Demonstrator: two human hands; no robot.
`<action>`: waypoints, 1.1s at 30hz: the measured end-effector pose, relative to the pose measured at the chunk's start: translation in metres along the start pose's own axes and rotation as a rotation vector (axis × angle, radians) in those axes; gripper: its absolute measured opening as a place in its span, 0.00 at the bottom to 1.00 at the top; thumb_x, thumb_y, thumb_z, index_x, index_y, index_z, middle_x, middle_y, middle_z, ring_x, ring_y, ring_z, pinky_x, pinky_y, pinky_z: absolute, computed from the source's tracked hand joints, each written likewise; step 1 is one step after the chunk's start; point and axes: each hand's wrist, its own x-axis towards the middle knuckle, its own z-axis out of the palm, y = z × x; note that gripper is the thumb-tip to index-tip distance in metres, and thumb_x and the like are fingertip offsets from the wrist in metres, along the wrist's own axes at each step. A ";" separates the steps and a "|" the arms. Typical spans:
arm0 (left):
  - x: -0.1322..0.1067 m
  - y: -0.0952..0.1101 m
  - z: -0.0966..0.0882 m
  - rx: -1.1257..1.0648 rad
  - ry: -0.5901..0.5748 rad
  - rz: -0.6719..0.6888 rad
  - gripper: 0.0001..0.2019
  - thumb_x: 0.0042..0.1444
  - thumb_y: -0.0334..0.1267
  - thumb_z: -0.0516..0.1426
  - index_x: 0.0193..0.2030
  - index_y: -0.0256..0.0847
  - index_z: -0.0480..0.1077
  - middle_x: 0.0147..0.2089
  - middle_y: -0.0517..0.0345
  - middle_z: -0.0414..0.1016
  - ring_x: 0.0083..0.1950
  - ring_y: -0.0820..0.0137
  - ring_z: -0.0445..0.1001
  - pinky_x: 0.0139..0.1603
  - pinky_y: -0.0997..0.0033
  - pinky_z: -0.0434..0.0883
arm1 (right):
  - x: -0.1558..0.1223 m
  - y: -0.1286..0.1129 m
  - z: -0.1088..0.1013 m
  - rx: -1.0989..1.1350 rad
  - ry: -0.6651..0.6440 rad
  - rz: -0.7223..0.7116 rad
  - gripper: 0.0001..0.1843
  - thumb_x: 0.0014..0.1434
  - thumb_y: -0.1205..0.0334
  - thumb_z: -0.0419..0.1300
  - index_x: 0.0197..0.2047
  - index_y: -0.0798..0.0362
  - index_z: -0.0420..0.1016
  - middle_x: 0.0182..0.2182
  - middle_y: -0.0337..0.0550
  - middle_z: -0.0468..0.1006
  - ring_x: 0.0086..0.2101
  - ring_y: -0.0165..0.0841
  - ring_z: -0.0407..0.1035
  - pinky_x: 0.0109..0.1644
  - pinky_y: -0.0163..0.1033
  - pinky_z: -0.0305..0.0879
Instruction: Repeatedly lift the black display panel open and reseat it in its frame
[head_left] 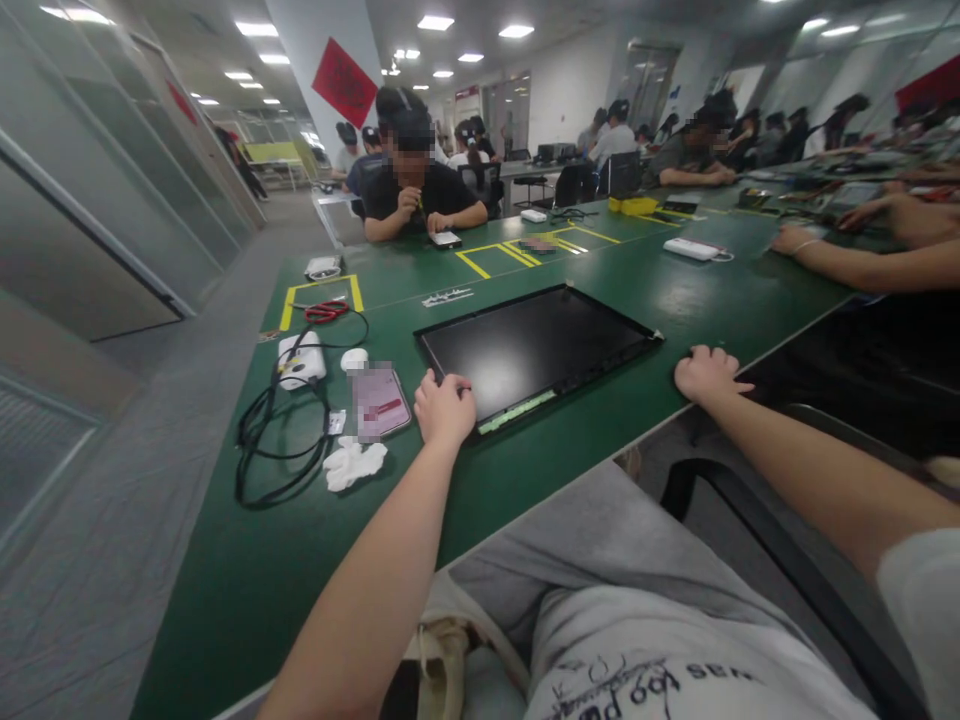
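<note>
A flat black display panel (551, 345) in a dark frame lies on the green table, with a light green strip (517, 411) along its near edge. My left hand (446, 408) is at the panel's near left corner, its fingers bent round the frame. To the right of the panel and apart from it, my right hand (709, 376) rests at the table's edge. Its fingers are curled in, and whatever lies under them is hidden. A small pale piece (658, 336) sits at the panel's right corner.
Left of the panel are a phone (381, 402), crumpled tissue (354, 464), a white device (301, 360), black cable (238, 440) and red-handled scissors (326, 312). A person (420, 190) sits across the table. Another person's arms (862, 250) reach in at right.
</note>
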 end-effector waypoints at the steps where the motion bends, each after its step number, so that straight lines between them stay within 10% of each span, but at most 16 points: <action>1: 0.000 -0.001 0.000 0.000 -0.001 0.004 0.11 0.69 0.35 0.58 0.51 0.49 0.82 0.79 0.44 0.65 0.79 0.45 0.63 0.76 0.43 0.64 | 0.000 -0.001 0.001 0.002 0.008 0.001 0.34 0.70 0.56 0.43 0.73 0.55 0.69 0.69 0.69 0.64 0.69 0.56 0.53 0.68 0.68 0.60; 13: 0.003 -0.002 -0.001 -0.004 -0.011 0.000 0.12 0.69 0.34 0.58 0.53 0.46 0.83 0.79 0.36 0.63 0.79 0.41 0.63 0.76 0.39 0.63 | -0.004 -0.002 -0.004 -0.037 0.011 -0.019 0.31 0.69 0.57 0.45 0.69 0.57 0.71 0.69 0.67 0.66 0.69 0.57 0.54 0.71 0.72 0.53; 19: 0.009 -0.012 0.000 -0.026 -0.023 0.014 0.13 0.68 0.31 0.58 0.55 0.41 0.81 0.77 0.29 0.63 0.81 0.37 0.60 0.76 0.36 0.63 | 0.046 -0.004 -0.036 0.011 -0.076 -0.079 0.27 0.62 0.60 0.56 0.61 0.60 0.77 0.61 0.70 0.72 0.60 0.53 0.65 0.66 0.63 0.59; 24: 0.012 -0.018 -0.002 -0.056 -0.015 0.031 0.13 0.65 0.28 0.58 0.52 0.39 0.81 0.73 0.29 0.67 0.80 0.40 0.62 0.76 0.38 0.64 | 0.109 -0.051 -0.050 0.159 -0.151 -0.260 0.25 0.65 0.56 0.55 0.60 0.59 0.77 0.56 0.59 0.79 0.51 0.40 0.71 0.59 0.44 0.65; 33: 0.004 -0.029 0.010 -0.095 0.128 0.041 0.15 0.66 0.33 0.57 0.58 0.38 0.75 0.71 0.31 0.70 0.74 0.42 0.71 0.74 0.33 0.66 | 0.165 -0.125 -0.005 0.273 -0.430 -0.457 0.21 0.53 0.51 0.60 0.48 0.51 0.77 0.47 0.57 0.85 0.48 0.46 0.79 0.56 0.48 0.72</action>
